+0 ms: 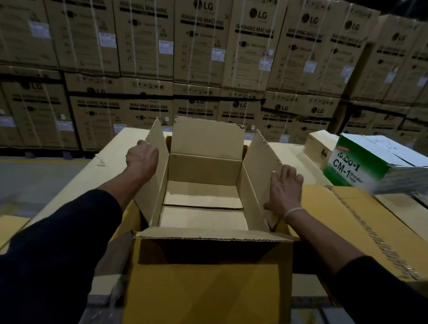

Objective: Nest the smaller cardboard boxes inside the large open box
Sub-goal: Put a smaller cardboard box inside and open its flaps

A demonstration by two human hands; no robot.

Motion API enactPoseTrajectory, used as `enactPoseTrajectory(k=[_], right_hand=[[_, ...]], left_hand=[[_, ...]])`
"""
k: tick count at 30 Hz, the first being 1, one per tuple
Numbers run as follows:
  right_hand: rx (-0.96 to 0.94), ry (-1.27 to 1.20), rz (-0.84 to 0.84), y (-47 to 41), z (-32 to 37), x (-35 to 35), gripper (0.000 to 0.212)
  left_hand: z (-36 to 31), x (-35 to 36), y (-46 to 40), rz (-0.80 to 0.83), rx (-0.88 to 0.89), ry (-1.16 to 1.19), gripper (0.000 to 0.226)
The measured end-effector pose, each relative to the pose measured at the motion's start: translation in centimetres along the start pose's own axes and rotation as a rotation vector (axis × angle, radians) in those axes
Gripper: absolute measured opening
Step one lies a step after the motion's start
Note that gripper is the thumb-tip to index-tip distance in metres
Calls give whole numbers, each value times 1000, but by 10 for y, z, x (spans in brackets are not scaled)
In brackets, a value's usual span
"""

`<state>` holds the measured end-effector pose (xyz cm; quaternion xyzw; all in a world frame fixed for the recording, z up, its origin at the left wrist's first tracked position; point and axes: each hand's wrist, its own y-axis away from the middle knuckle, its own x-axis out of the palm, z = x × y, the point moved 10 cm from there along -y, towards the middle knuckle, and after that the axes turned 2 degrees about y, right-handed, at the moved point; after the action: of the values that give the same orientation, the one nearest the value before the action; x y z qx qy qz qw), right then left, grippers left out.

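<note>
1. Stacked washing machine cartons (150,34) fill the warehouse wall behind the large open box (203,171), row on row, with white straps and labels.

2. Beneath the large open box lie flat, pale cardboard surfaces (114,151) that serve as a desk; whether they are bigger cartons or loose sheets I cannot tell.

3. That open box stands upright in the middle, all four flaps raised or folded outward, its near flap (209,273) hanging down toward the person.

4. Inside the box the floor shows only two bottom flaps meeting at a seam; no smaller box is visible in it, so by my reading nothing is nested yet.

5. On the box's left side, the left hand (142,155) rests against the outside of the left flap, fingers loosely bent, holding nothing that I can see.

6. On the box's right side, the right hand (284,188) lies with fingers spread and mostly straight against the outer face of the right flap, seemingly pressing it outward.

7. To the right of the box, beyond the right flap, sit the candidates: a green-and-white tape carton (381,165) and a small plain cardboard box (319,147) just behind it.

8. I judge the task to be at its opening stage: the box is spread and ready, and every smaller box remains to be fetched and placed inside.
</note>
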<state>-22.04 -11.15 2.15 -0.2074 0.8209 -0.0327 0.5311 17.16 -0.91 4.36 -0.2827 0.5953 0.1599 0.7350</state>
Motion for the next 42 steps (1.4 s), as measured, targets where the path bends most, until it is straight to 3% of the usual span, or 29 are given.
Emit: enactPoseTrajectory(k=[3, 8, 14, 28, 42], right_hand=[[75, 35, 44, -1, -2, 7, 87], [62, 145, 63, -6, 5, 9, 91], [-86, 233, 33, -14, 34, -5, 90], [-101, 150, 48, -21, 49, -16, 96], [-49, -23, 47, -26, 13, -49, 99]], left_hand=[[0, 1, 1, -4, -11, -67, 42], [-17, 11, 14, -66, 49, -435, 59], [-47, 15, 31, -95, 160, -443, 64], [-59, 13, 52, -102, 252, -330, 70], [-71, -8, 43, -13, 334, 169, 97]])
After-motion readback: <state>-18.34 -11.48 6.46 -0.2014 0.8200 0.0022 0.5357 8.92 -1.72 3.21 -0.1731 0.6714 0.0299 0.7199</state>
